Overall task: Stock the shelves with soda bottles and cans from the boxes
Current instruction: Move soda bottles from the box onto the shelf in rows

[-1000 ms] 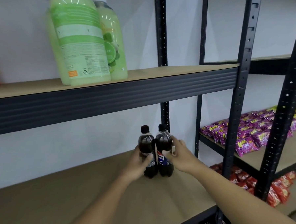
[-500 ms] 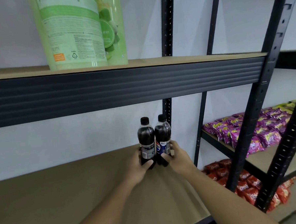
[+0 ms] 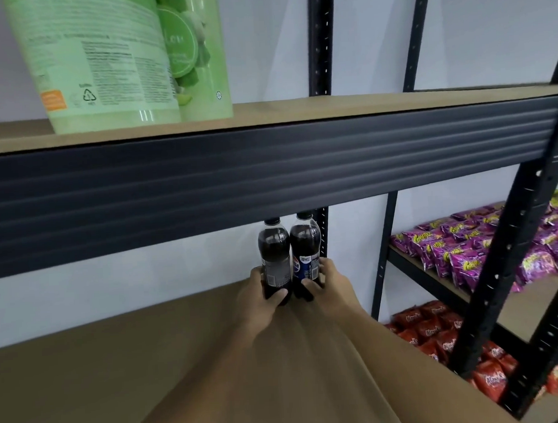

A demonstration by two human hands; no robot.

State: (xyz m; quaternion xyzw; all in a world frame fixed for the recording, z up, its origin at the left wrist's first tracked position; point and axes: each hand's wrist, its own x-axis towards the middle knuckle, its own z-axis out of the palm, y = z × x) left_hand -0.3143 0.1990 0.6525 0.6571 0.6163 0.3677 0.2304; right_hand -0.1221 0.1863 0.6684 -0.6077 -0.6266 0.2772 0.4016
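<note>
Two dark cola bottles, black-capped: left bottle (image 3: 274,260) grey-labelled, right bottle (image 3: 306,255) blue-labelled, upright and touching side by side at the back of the lower shelf (image 3: 117,365), bases hidden. Grip: left hand (image 3: 259,298) curled round the left bottle, right hand (image 3: 332,289) round the right bottle, thumbs in front. Surroundings: two green bottles (image 3: 101,59) at 11 o'clock on the upper shelf (image 3: 330,108), purple snack bags (image 3: 467,253) at 3 o'clock, red snack bags (image 3: 439,332) at 4 o'clock.

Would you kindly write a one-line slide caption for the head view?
Left hand grips the grey-labelled bottle, right hand the blue-labelled bottle, side by side at the lower shelf.
</note>
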